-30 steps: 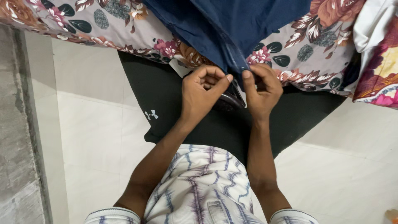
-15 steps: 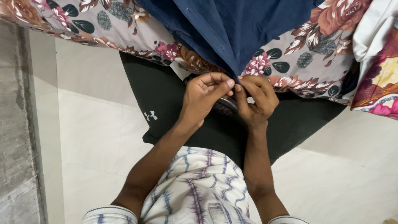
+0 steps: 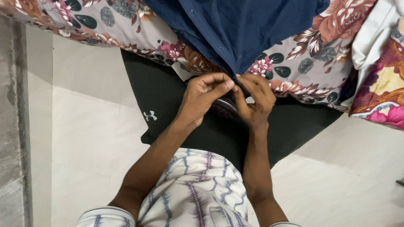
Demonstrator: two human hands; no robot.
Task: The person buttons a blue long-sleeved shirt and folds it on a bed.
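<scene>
At the edge of the floral bedsheet (image 3: 303, 63), the left hand (image 3: 202, 98) and right hand (image 3: 254, 101) pinch the hanging navy shirt (image 3: 240, 29) at its front placket, seemingly to steady a button.

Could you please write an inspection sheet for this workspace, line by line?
Surface: floral bedsheet on a bed edge.
Job's things: navy blue shirt lying on the sheet, lower edge hanging off.
Clutter: white cloth, red patterned cloth, black garment below the bed edge.
Grips: left hand and right hand both pinch the shirt's lower edge.
Cables: nothing seen.
Surroundings: pale tiled floor, grey wall.
</scene>
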